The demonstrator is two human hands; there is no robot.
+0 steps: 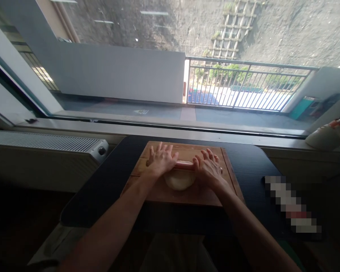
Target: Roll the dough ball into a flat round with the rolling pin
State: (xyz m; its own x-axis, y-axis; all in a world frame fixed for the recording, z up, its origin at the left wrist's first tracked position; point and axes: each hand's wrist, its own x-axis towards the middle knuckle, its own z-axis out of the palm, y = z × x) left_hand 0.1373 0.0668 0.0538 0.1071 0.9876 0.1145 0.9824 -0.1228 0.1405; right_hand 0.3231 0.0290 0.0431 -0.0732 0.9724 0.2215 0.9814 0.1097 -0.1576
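A rolling pin (184, 164) lies crosswise on a wooden board (181, 198), over the far part of a round, pale piece of dough (180, 180). My left hand (163, 156) rests palm down on the pin's left part, fingers stretched forward and spread. On its right part lies my right hand (208, 164), also palm down with the fingers reaching forward over it, not wrapped round. Both palms hide much of the pin; its middle and end tips show. The dough's near edge reaches toward me.
The board sits on a black table (107, 189) against a windowsill (170, 132). A white radiator (70, 151) stands at the left. A blurred-out object (293, 206) lies on the table's right side. A white rounded object (325, 136) stands on the sill at right.
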